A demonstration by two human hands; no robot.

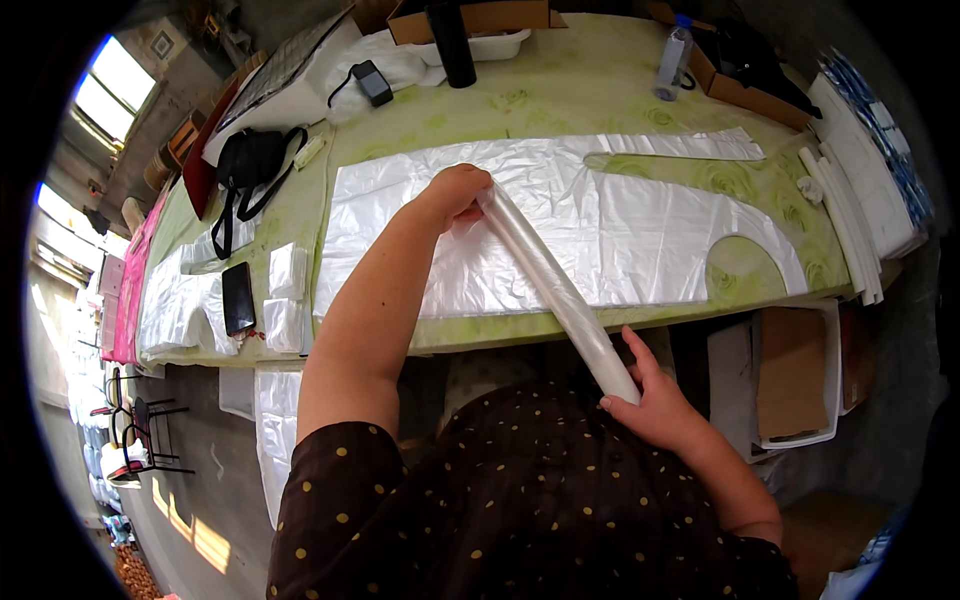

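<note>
A long roll of clear plastic film slants in front of my body. My left hand is closed around its far upper end, above the table. The lower end rests in my right hand, with the thumb on the near side and the fingers beyond, close to my chest. Beneath the roll, a thin white plastic apron lies flat across the table, possibly several layers deep. Its curved neck cut-out is at the right, and a long strap runs along the far side.
The table has a green flowered cover. At left lie a black phone, folded white plastic packets and a black bag. At the back stand a black bottle and a water bottle. White rolls lie at the right edge.
</note>
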